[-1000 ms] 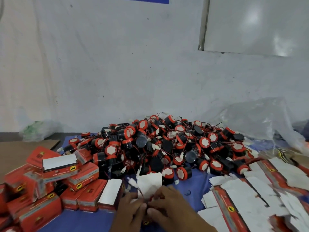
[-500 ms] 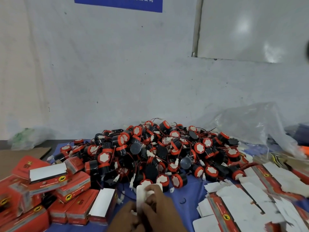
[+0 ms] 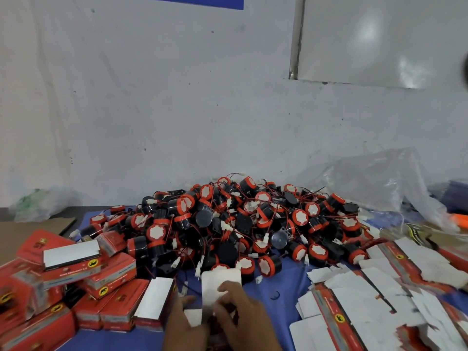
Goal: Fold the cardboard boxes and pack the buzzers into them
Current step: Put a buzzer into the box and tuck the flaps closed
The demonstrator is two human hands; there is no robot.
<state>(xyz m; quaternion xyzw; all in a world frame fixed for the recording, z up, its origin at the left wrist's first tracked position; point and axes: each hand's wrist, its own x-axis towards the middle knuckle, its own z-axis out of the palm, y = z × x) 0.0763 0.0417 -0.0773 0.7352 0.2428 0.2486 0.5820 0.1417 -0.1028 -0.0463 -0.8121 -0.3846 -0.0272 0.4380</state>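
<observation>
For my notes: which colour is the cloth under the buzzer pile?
The cloth is blue; the head view shows it best, in front of the buzzer pile.

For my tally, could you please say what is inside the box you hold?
Of the box only a white flap shows; the left hand and right hand hold it, covering the opening, so its contents are hidden.

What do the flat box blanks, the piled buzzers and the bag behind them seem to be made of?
Flat box blanks: thin card, red print, matte white inside, creased. Buzzers: probably moulded plastic, black bodies with red rims, faint sheen. Bag: thin clear plastic film, crinkled, glossy.
</observation>
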